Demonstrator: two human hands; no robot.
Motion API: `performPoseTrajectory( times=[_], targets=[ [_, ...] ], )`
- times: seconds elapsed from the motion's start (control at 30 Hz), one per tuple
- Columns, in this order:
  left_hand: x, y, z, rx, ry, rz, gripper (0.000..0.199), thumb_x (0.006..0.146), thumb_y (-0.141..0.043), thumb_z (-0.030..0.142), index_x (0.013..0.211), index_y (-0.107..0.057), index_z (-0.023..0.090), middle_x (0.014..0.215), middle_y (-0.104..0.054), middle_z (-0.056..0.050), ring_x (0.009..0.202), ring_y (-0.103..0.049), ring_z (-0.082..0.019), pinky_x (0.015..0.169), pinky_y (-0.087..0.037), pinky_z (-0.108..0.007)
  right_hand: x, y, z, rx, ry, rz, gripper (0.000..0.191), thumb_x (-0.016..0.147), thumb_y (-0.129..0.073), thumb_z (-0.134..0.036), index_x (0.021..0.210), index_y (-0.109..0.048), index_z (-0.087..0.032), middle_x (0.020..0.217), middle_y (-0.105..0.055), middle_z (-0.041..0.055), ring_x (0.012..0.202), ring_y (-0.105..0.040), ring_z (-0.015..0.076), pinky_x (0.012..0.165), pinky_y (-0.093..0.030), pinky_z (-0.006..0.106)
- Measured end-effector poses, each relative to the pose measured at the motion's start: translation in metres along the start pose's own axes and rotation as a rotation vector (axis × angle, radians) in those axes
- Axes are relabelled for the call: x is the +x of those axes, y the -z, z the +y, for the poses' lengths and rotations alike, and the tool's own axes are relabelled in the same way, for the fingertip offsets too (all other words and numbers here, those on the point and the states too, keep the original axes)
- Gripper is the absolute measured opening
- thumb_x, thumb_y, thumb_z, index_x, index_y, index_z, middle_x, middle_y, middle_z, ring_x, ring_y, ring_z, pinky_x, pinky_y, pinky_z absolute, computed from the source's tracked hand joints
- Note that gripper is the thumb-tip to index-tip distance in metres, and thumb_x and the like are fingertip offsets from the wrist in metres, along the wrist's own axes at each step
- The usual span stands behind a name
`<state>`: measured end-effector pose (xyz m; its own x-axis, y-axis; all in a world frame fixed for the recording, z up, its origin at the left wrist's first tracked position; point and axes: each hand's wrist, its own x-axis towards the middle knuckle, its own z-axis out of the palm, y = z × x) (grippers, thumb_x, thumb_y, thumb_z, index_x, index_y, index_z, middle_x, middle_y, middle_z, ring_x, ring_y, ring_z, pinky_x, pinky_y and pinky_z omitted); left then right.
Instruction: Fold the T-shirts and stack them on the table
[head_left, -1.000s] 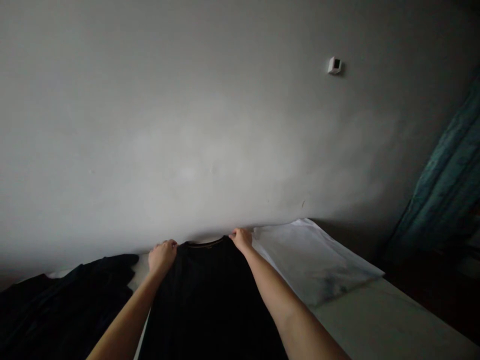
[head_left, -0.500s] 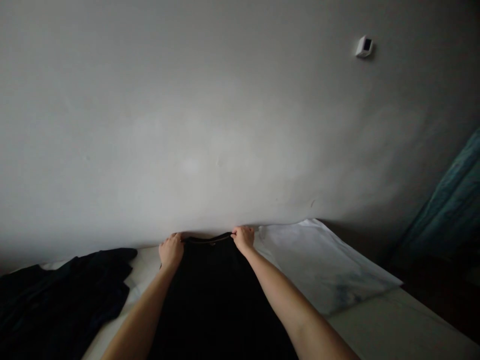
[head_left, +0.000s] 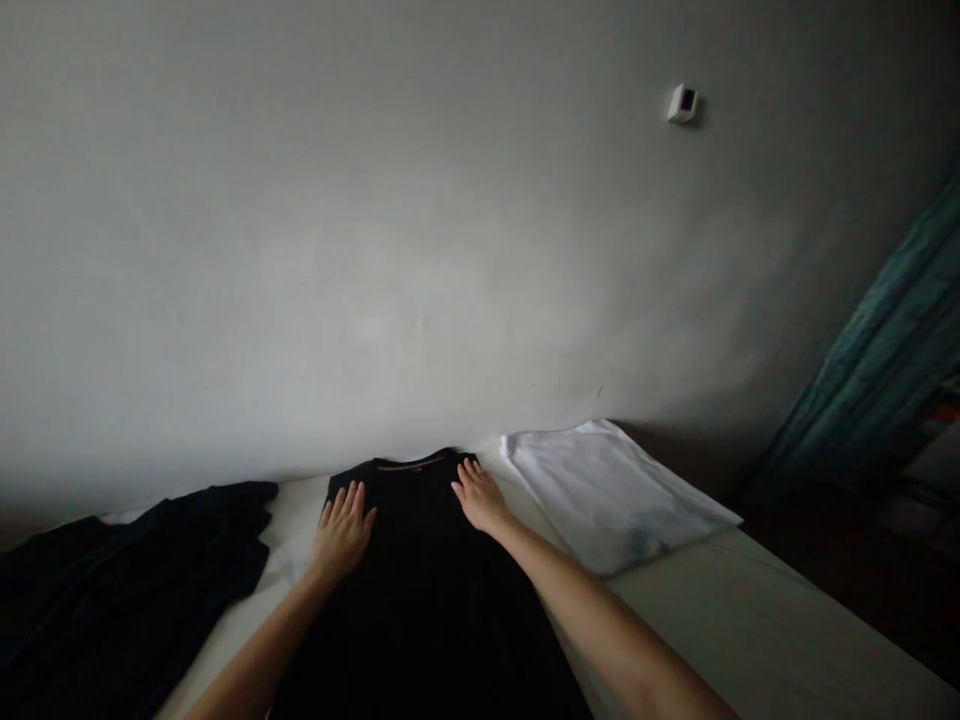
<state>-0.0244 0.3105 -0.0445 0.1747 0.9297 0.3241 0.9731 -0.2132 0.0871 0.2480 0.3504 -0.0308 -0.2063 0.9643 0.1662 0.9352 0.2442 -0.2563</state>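
A black shirt (head_left: 420, 590) lies spread on a pale surface (head_left: 750, 620), its neckline toward the wall. My left hand (head_left: 343, 530) rests on the shirt's upper left part, fingers spread. On its upper right part lies my right hand (head_left: 480, 497), also with its fingers apart. Neither hand grips the cloth. The lower end of the shirt runs out of view at the bottom.
Dark crumpled cloth (head_left: 127, 590) lies at the left. A folded white cloth (head_left: 607, 490) with a bluish patch is at the right. Behind stands a grey wall (head_left: 420, 250) bearing a small white device (head_left: 682, 104). A teal curtain (head_left: 877, 330) hangs far right.
Both hands have let go of the shirt's neckline edge and opened flat on the cloth. The neckline now lies down near the wall. The view has shifted slightly right.
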Motion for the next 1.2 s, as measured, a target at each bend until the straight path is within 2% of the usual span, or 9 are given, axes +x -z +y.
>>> performPoseTrajectory(
  times=[0.2, 0.43, 0.63, 0.73, 0.83, 0.93, 1.03, 1.1, 1.2],
  targets=[
    [-0.033, 0.009, 0.009, 0.061, -0.06, -0.108, 0.047, 0.092, -0.031, 0.016, 0.129, -0.059, 0.02, 0.15, -0.046, -0.013, 0.143, -0.034, -0.031, 0.114, -0.033, -0.051, -0.031, 0.012, -0.003, 0.026, 0.008, -0.051, 0.059, 0.104, -0.024, -0.042, 0.147, -0.041, -0.004, 0.155, -0.032, 0.0187, 0.146, -0.025, 0.0276, 0.119, -0.02, 0.043],
    [-0.121, 0.009, 0.015, 0.02, -0.231, -0.023, 0.044, 0.098, -0.03, 0.032, 0.13, -0.059, 0.024, 0.153, -0.042, -0.009, 0.147, -0.026, -0.029, 0.116, -0.03, -0.053, -0.128, 0.027, 0.001, 0.028, 0.128, -0.103, 0.068, 0.102, -0.024, -0.052, 0.152, -0.031, -0.006, 0.158, -0.022, 0.0164, 0.148, -0.018, 0.0263, 0.121, -0.015, 0.045],
    [-0.205, 0.037, 0.029, -0.011, -0.337, 0.006, 0.066, 0.098, -0.032, 0.048, 0.156, -0.013, 0.022, 0.16, -0.027, -0.01, 0.145, -0.029, -0.027, 0.114, -0.037, -0.047, -0.227, 0.042, -0.002, 0.076, 0.354, -0.126, 0.07, 0.101, -0.028, -0.056, 0.153, -0.028, -0.01, 0.159, -0.021, 0.0152, 0.149, -0.016, 0.0259, 0.121, -0.015, 0.048],
    [-0.229, 0.055, 0.05, -0.065, -0.373, -0.017, 0.068, 0.097, -0.039, 0.048, 0.156, -0.01, 0.03, 0.16, -0.029, -0.006, 0.144, -0.034, -0.026, 0.113, -0.04, -0.045, -0.265, 0.052, -0.009, 0.128, 0.452, -0.18, 0.071, 0.1, -0.027, -0.058, 0.154, -0.024, -0.012, 0.16, -0.02, 0.0138, 0.149, -0.014, 0.023, 0.122, -0.013, 0.045],
    [-0.221, 0.072, 0.086, -0.139, -0.376, -0.044, 0.058, 0.095, -0.046, 0.042, 0.15, -0.031, 0.029, 0.153, -0.043, -0.006, 0.139, -0.043, -0.026, 0.113, -0.04, -0.046, -0.285, 0.058, -0.015, 0.147, 0.511, -0.205, 0.073, 0.099, -0.03, -0.06, 0.154, -0.024, -0.013, 0.161, -0.016, 0.0137, 0.15, -0.01, 0.0234, 0.122, -0.011, 0.046],
    [-0.185, 0.085, 0.132, -0.176, -0.357, -0.088, 0.047, 0.091, -0.049, 0.027, 0.138, -0.048, 0.026, 0.142, -0.055, -0.007, 0.132, -0.05, -0.025, 0.112, -0.041, -0.044, -0.29, 0.059, -0.017, 0.143, 0.509, -0.185, 0.072, 0.099, -0.035, -0.059, 0.154, -0.025, -0.015, 0.16, -0.017, 0.0143, 0.149, -0.012, 0.0248, 0.122, -0.012, 0.049],
    [-0.142, 0.088, 0.172, -0.126, -0.342, -0.133, 0.055, 0.085, -0.047, 0.014, 0.138, -0.05, 0.029, 0.144, -0.053, -0.007, 0.13, -0.051, -0.026, 0.105, -0.045, -0.044, -0.287, 0.058, -0.017, 0.137, 0.511, -0.164, 0.071, 0.098, -0.039, -0.057, 0.154, -0.025, -0.017, 0.16, -0.02, 0.0131, 0.149, -0.015, 0.0249, 0.122, -0.015, 0.049],
    [-0.121, 0.084, 0.186, -0.092, -0.412, -0.218, 0.061, 0.081, -0.049, 0.01, 0.139, -0.051, 0.03, 0.151, -0.046, -0.006, 0.136, -0.044, -0.027, 0.108, -0.041, -0.046, -0.285, 0.058, -0.017, 0.139, 0.512, -0.173, 0.07, 0.098, -0.04, -0.056, 0.154, -0.026, -0.017, 0.16, -0.022, 0.0125, 0.149, -0.016, 0.0251, 0.122, -0.015, 0.049],
    [-0.105, 0.076, 0.188, -0.076, -0.491, -0.353, 0.065, 0.079, -0.048, 0.01, 0.142, -0.047, 0.023, 0.155, -0.041, -0.008, 0.144, -0.034, -0.028, 0.117, -0.03, -0.047, -0.288, 0.061, -0.018, 0.163, 0.506, -0.201, 0.068, 0.099, -0.038, -0.055, 0.154, -0.025, -0.017, 0.159, -0.022, 0.0123, 0.149, -0.016, 0.0248, 0.122, -0.015, 0.048]
  ],
)
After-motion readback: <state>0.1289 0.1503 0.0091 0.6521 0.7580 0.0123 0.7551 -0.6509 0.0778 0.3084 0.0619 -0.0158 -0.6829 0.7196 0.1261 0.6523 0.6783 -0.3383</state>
